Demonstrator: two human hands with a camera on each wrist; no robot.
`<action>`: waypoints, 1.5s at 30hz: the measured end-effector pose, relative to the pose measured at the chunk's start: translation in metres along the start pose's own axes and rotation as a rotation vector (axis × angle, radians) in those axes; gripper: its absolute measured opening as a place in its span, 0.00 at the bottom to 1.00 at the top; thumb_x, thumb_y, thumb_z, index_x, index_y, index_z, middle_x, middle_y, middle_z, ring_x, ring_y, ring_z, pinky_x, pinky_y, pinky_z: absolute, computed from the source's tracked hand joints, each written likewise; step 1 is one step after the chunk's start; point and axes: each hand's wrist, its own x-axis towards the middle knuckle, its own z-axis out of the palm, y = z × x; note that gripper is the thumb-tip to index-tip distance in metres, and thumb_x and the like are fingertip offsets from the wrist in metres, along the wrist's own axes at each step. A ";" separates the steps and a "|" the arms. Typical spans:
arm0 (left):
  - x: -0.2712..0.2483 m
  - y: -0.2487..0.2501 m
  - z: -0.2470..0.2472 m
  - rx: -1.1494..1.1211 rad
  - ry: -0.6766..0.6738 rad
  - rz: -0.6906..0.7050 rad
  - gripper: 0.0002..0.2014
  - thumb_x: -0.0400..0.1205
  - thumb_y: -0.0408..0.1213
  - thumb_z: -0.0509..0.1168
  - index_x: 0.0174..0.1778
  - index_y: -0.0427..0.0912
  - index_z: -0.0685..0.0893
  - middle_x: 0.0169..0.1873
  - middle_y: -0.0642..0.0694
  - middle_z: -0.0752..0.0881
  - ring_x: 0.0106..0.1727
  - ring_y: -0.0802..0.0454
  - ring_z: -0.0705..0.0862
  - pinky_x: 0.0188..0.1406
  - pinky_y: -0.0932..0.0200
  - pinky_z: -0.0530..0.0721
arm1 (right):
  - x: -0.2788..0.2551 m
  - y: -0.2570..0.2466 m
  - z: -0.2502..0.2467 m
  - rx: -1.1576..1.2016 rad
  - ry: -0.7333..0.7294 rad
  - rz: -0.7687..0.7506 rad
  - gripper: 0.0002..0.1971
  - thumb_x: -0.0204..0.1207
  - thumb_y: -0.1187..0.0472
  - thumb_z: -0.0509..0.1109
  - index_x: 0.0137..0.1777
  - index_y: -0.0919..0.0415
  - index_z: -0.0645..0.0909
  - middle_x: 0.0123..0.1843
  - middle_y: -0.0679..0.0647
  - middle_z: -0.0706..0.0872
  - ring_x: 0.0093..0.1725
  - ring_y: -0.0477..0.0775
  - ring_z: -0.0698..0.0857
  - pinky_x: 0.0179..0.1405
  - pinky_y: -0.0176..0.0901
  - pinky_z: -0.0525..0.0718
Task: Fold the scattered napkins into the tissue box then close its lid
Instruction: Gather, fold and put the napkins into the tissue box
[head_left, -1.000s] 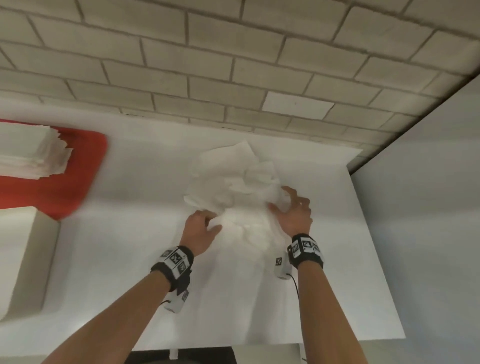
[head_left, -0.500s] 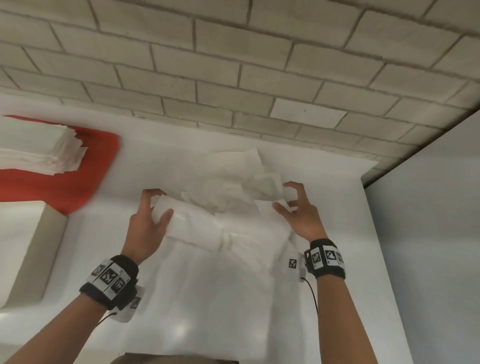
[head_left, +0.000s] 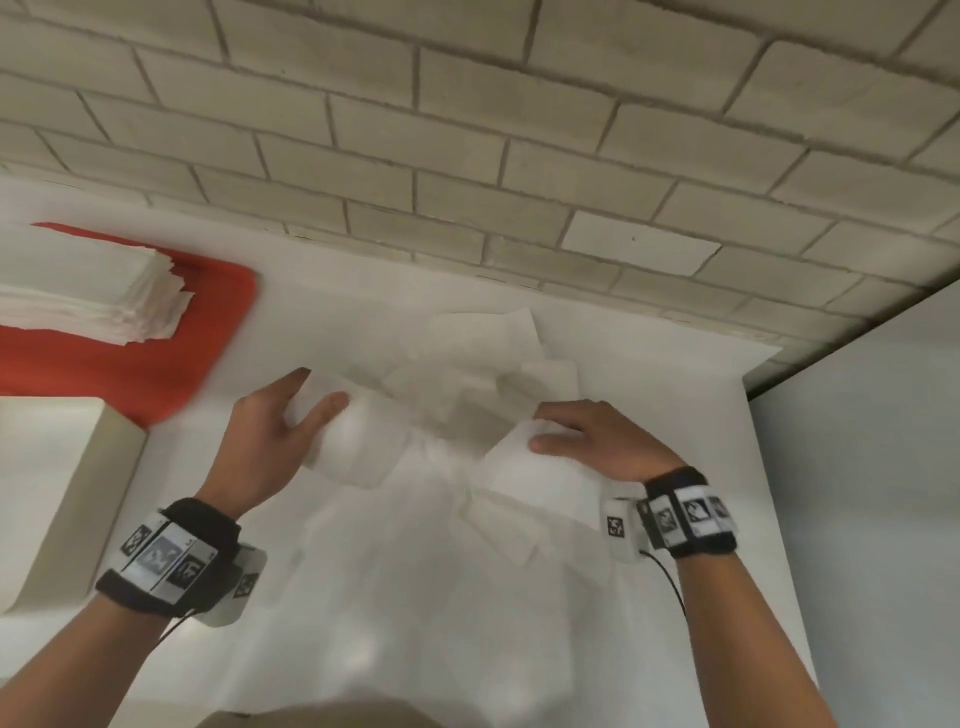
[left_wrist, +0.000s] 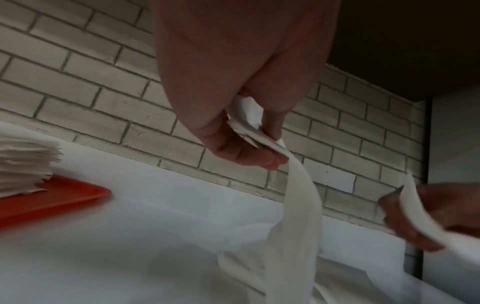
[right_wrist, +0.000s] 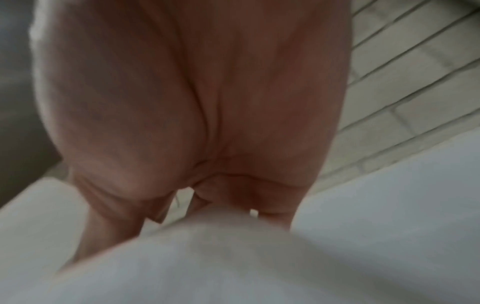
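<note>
A white napkin (head_left: 356, 452) hangs between my two hands above the white table (head_left: 395, 623). My left hand (head_left: 318, 389) pinches its left corner between thumb and fingers; the left wrist view shows that pinch (left_wrist: 262, 139), with the napkin (left_wrist: 301, 197) drooping below it. My right hand (head_left: 540, 428) pinches the napkin's right edge and also shows in the left wrist view (left_wrist: 405, 214). Behind the hands lies a loose heap of crumpled napkins (head_left: 483, 358). A pale tissue box (head_left: 47, 478) stands at the left edge; I cannot see its lid. The right wrist view is blurred palm (right_wrist: 197, 115) and napkin (right_wrist: 233, 257).
A red tray (head_left: 156, 358) at the back left carries a tall stack of flat napkins (head_left: 98, 296). A brick wall (head_left: 467, 156) runs along the table's far edge. A grey panel (head_left: 862, 493) borders the table on the right.
My hands have lifted one napkin off the heap and drawn apart. The left hand went left with its corner. The right hand, bare half a second ago, now pinches the other edge.
</note>
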 end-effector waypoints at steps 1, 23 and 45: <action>0.002 -0.001 0.001 -0.009 0.000 0.005 0.15 0.87 0.54 0.71 0.56 0.45 0.89 0.46 0.51 0.92 0.45 0.48 0.90 0.43 0.55 0.82 | 0.016 0.006 0.007 -0.063 -0.022 0.010 0.08 0.86 0.40 0.76 0.61 0.36 0.88 0.59 0.39 0.93 0.60 0.40 0.89 0.55 0.35 0.79; 0.006 0.023 -0.007 -0.117 -0.307 0.133 0.16 0.94 0.51 0.59 0.56 0.55 0.94 0.58 0.58 0.92 0.62 0.57 0.88 0.66 0.52 0.79 | -0.002 -0.068 0.066 0.270 0.323 -0.250 0.05 0.85 0.54 0.80 0.56 0.52 0.88 0.54 0.44 0.93 0.58 0.48 0.92 0.59 0.45 0.85; 0.021 -0.110 -0.283 0.292 -0.323 0.180 0.17 0.85 0.40 0.77 0.62 0.59 0.78 0.56 0.55 0.91 0.56 0.60 0.89 0.56 0.54 0.86 | 0.060 -0.332 0.365 0.452 0.182 -0.260 0.10 0.91 0.64 0.68 0.67 0.53 0.86 0.66 0.41 0.90 0.65 0.40 0.87 0.64 0.24 0.78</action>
